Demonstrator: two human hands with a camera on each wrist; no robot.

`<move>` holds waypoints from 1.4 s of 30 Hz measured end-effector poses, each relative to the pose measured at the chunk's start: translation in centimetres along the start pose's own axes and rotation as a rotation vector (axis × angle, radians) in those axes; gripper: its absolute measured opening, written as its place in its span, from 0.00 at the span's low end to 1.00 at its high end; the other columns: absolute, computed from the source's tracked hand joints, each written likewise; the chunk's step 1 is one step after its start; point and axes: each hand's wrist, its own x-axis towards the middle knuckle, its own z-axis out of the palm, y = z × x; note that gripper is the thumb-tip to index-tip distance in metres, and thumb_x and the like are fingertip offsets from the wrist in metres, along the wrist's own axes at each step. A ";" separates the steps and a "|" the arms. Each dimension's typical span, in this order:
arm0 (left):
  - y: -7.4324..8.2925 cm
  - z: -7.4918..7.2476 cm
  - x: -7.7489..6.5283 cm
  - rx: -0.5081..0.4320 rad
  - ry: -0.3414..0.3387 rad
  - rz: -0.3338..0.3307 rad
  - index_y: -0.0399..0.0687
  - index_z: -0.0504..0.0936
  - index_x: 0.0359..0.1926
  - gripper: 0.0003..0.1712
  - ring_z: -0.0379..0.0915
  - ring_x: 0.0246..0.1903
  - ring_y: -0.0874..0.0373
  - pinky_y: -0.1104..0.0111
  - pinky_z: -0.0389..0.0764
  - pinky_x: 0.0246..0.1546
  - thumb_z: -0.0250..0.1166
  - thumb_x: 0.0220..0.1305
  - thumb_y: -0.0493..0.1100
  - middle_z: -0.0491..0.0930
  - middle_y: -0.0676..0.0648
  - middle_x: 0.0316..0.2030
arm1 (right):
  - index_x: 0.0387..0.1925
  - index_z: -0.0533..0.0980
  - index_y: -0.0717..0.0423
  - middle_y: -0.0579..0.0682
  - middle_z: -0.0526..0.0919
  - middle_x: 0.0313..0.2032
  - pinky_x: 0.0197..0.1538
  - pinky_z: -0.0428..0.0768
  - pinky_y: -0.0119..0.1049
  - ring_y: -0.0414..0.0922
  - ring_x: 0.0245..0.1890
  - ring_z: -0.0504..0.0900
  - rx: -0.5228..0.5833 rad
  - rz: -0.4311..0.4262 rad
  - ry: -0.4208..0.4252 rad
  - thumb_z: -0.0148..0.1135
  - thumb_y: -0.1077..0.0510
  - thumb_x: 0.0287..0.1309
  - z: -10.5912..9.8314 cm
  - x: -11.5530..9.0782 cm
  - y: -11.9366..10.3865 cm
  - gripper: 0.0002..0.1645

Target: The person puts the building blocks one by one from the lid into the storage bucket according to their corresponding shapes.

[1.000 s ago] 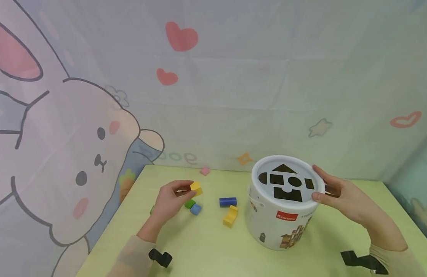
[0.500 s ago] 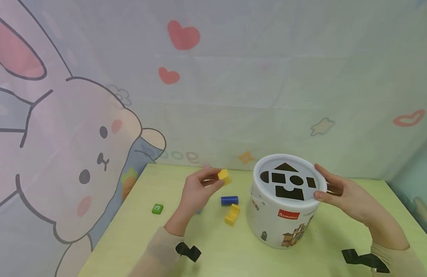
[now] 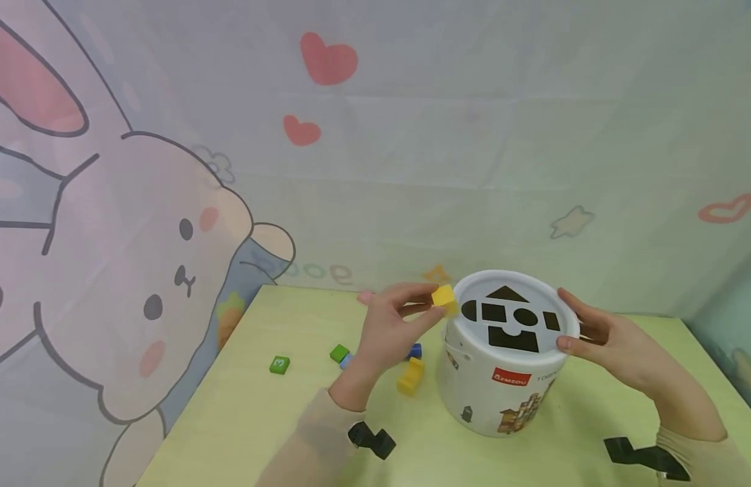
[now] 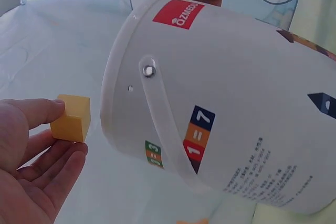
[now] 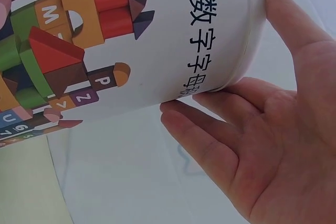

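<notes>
My left hand (image 3: pixel 390 325) pinches a yellow cube block (image 3: pixel 444 299) between thumb and fingertips, held up at the left rim of the white bucket (image 3: pixel 503 392). In the left wrist view the yellow cube (image 4: pixel 72 118) is just outside the bucket's lid edge, a small gap between them. Dark shaped holes, among them a triangle, a square and a circle, pierce the bucket's lid (image 3: pixel 480 338). My right hand (image 3: pixel 619 348) grips the bucket's right rim, thumb and fingers spread around its edge. The right wrist view shows its fingertips (image 5: pixel 170 114) against the printed side.
On the table (image 3: pixel 229 419) left of the bucket lie a green block with a 3 (image 3: pixel 279 365), another green block (image 3: pixel 339 353), a light blue block (image 3: pixel 346 361), a blue cylinder (image 3: pixel 415 351) and a curved yellow block (image 3: pixel 411 377). A printed cloth (image 3: pixel 412 169) hangs behind.
My left hand has carried the yellow cube rightward and up, from above the small blocks to the bucket's rim. My right hand keeps its hold on the bucket.
</notes>
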 end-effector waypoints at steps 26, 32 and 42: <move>1.2 4.6 2.5 0.219 -0.172 0.035 0.37 0.88 0.57 0.19 0.86 0.47 0.62 0.74 0.85 0.50 0.76 0.67 0.35 0.88 0.45 0.52 | 0.87 0.48 0.48 0.68 0.78 0.67 0.51 0.82 0.30 0.57 0.61 0.84 -0.010 0.007 0.003 0.69 0.50 0.75 0.2 0.0 -0.2 0.53; 1.7 5.0 3.3 0.301 -0.223 -0.010 0.39 0.89 0.57 0.18 0.87 0.46 0.63 0.79 0.83 0.48 0.76 0.67 0.36 0.88 0.45 0.52 | 0.87 0.47 0.51 0.69 0.78 0.67 0.51 0.81 0.29 0.58 0.61 0.84 0.000 -0.016 0.001 0.68 0.52 0.75 0.2 -0.1 -0.1 0.53; 2.3 5.3 3.9 0.427 -0.311 -0.079 0.44 0.90 0.58 0.19 0.86 0.48 0.67 0.80 0.81 0.49 0.77 0.68 0.40 0.88 0.49 0.52 | 0.87 0.48 0.50 0.68 0.78 0.67 0.52 0.81 0.27 0.38 0.58 0.82 -0.001 -0.015 0.005 0.68 0.52 0.75 0.1 -0.1 0.0 0.52</move>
